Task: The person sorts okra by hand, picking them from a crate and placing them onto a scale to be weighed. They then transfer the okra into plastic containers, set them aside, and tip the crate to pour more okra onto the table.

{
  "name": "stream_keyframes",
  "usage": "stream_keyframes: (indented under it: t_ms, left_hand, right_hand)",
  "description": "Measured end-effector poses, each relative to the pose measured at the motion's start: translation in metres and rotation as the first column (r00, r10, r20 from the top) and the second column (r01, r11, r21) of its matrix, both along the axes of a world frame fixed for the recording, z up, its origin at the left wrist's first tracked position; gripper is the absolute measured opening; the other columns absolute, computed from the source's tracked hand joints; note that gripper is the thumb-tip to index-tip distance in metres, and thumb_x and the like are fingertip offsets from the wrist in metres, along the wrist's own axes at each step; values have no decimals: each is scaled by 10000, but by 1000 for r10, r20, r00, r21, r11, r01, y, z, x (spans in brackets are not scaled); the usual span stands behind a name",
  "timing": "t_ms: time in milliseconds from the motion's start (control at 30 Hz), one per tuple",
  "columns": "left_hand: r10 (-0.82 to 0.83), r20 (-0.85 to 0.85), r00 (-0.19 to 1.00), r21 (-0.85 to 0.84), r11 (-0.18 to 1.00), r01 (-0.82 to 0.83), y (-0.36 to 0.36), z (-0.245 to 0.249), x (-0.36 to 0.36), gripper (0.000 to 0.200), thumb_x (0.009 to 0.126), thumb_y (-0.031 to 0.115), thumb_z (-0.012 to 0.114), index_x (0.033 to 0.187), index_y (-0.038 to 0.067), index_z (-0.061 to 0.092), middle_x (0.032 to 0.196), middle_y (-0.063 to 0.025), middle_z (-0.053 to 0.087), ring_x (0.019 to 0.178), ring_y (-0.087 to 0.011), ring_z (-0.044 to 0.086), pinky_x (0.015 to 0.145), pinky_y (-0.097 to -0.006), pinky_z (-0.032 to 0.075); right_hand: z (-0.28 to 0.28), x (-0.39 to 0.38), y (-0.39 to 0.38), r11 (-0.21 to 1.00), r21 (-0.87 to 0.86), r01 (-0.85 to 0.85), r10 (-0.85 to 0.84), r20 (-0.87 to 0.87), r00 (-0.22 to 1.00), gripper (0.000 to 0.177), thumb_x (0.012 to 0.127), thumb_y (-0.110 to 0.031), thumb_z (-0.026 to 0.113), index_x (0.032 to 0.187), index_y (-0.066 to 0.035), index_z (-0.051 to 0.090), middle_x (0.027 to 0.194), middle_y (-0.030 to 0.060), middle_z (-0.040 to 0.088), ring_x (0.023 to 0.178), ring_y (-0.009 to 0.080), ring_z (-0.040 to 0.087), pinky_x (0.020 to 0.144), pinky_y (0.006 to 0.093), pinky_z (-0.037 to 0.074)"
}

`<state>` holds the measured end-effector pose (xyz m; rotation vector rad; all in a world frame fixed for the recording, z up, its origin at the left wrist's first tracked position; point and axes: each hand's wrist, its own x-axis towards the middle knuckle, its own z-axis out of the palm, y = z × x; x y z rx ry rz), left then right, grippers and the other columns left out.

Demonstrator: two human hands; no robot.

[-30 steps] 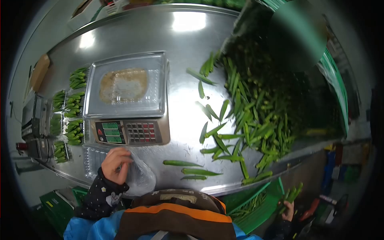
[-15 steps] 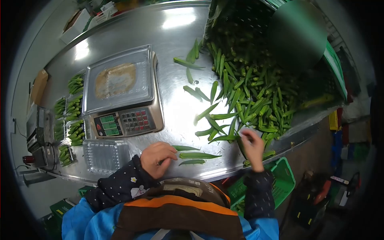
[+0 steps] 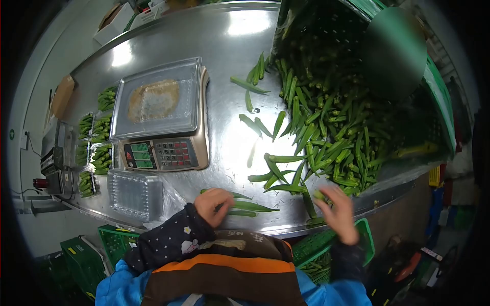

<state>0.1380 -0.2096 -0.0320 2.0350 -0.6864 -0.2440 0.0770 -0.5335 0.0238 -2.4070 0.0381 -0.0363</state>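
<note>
My left hand (image 3: pixel 214 206) lies on the steel table near its front edge, fingers curled over the stem ends of a few green okra pods (image 3: pixel 258 206) whose tips point right. To the right, my right hand (image 3: pixel 337 211) is slightly blurred at the near side of a large okra heap (image 3: pixel 332 137). A pale green okra end (image 3: pixel 319 195) shows between its thumb and fingers; the rest of that pod is hidden. Beside it a darker okra pod (image 3: pixel 309 205) lies on the table. Several loose pods lie left of the heap.
A scale (image 3: pixel 166 154) carries a clear tray (image 3: pixel 155 102). Another clear plastic tray (image 3: pixel 133 196) sits in front of it. Filled okra packs (image 3: pixel 102 127) line the left side. A dark crate (image 3: pixel 316 25) stands behind the heap; a green basket (image 3: pixel 365 242) is below the table edge.
The view has shifted slightly. My right hand has moved right and toward me, away from the loose pods. My left hand has slid a little right over the pods' stem ends.
</note>
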Motion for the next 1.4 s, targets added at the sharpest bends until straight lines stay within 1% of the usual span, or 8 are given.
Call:
stream_keyframes:
  t_ms: [100, 200, 367, 467, 633, 867, 1100, 1400]
  left_hand:
    - [-46, -45, 998, 77, 996, 49, -10, -14, 9, 208, 699, -13, 590, 895, 57, 604, 946, -122, 620, 909, -300, 587, 815, -378, 453]
    - [-78, 56, 995, 282, 958, 59, -24, -30, 17, 337, 688, 30, 616, 1020, 69, 573, 1064, -165, 572, 1010, -337, 536, 877, -410, 426]
    - [-192, -32, 981, 510, 841, 181, -25, -64, 3, 512, 662, 113, 666, 1154, 94, 527, 1168, -198, 514, 1106, -369, 471, 952, -448, 376]
    - [-191, -114, 975, 494, 841, 222, -22, -48, -4, 510, 659, 98, 671, 1149, 89, 530, 1170, -190, 520, 1107, -360, 477, 951, -444, 378]
    - [-101, 14, 995, 372, 924, 88, 2, -46, -19, 470, 651, 66, 676, 1103, 83, 549, 1125, -166, 542, 1072, -352, 497, 931, -438, 391]
    - [-53, 28, 998, 336, 941, 40, -7, -50, -18, 365, 620, 47, 645, 981, 56, 591, 984, -148, 575, 977, -324, 529, 876, -414, 416]
    - [-142, 3, 990, 294, 946, 135, -18, -43, -15, 287, 631, 36, 627, 916, 60, 602, 932, -124, 582, 933, -314, 541, 858, -407, 420]
    - [-63, 77, 995, 180, 983, 48, 10, -40, -27, 247, 652, 10, 589, 895, 51, 589, 945, -143, 577, 947, -331, 538, 850, -425, 427]
  right_hand:
    - [8, -109, -112, 979, -185, -89, -108, -831, 545, 328, 704, -136, 722, 1009, -42, 647, 909, 139, 654, 762, 227, 635, 708, 333, 489]
    - [-15, -193, -163, 812, -511, -282, -279, -765, 581, 403, 676, -142, 738, 1047, -30, 629, 912, 147, 653, 767, 240, 632, 729, 334, 491]
    - [-27, -8, -41, 925, 288, 249, -181, -244, 953, 222, 774, -48, 652, 980, 20, 605, 869, 104, 649, 763, 129, 608, 657, 250, 463]
    - [-62, 95, 27, 983, -158, -94, 140, 311, 940, 174, 736, -66, 605, 908, -40, 616, 862, 106, 561, 779, 286, 575, 653, 359, 469]
    - [-133, 182, 41, 735, -675, -74, 237, 154, 959, 60, 682, -57, 585, 738, -57, 567, 842, 94, 520, 765, 265, 550, 615, 358, 471]
    - [-104, 157, 8, 719, -589, -368, 518, 101, 850, 100, 712, -103, 538, 805, -83, 571, 862, 66, 541, 804, 224, 538, 657, 345, 454]
    - [-131, 165, 38, 750, -658, -59, 326, 291, 899, 134, 736, -103, 514, 843, -89, 593, 874, 42, 560, 854, 224, 520, 690, 350, 430]
    - [-107, 206, 72, 988, -115, 107, -77, 237, 969, 242, 821, -190, 607, 986, -37, 519, 905, 168, 547, 867, 354, 547, 713, 448, 445]
